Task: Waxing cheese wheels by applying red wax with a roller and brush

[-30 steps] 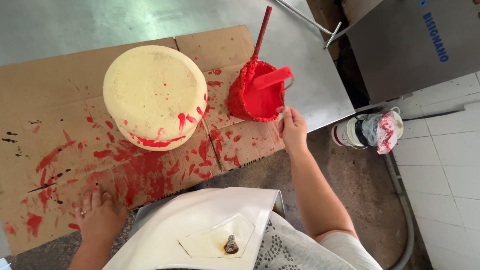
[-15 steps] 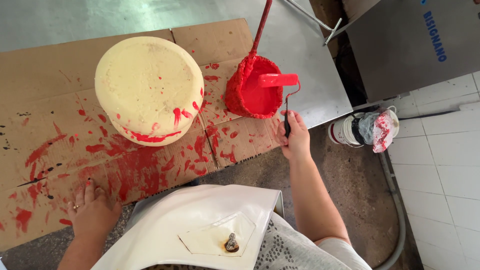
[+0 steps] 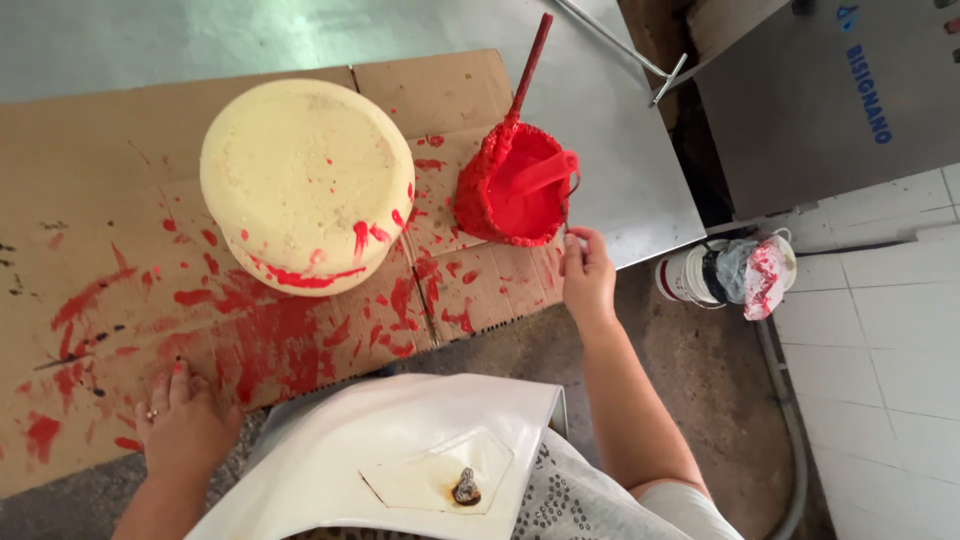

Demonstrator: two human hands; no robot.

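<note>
A pale yellow cheese wheel (image 3: 305, 180) with red streaks on its side sits on paint-spattered cardboard (image 3: 90, 160). To its right stands a red-coated bucket (image 3: 480, 205) of red paint with a red stick (image 3: 530, 60) leaning out of it. A red paint roller (image 3: 540, 175) lies in the bucket. My right hand (image 3: 588, 278) is at the cardboard's front right corner, closed around the roller's handle. My left hand (image 3: 182, 425) lies flat on the cardboard's near edge, fingers spread, holding nothing.
The cardboard lies on a steel table (image 3: 620, 150). A grey metal machine (image 3: 830, 100) stands at the right. On the floor below it sits a white tub (image 3: 690, 275) with a paint-stained rag (image 3: 760, 275). A white apron (image 3: 400, 450) covers my front.
The roller has sunk lower into the red bucket, and my right hand has shifted slightly with it. My left hand stays on the cardboard.
</note>
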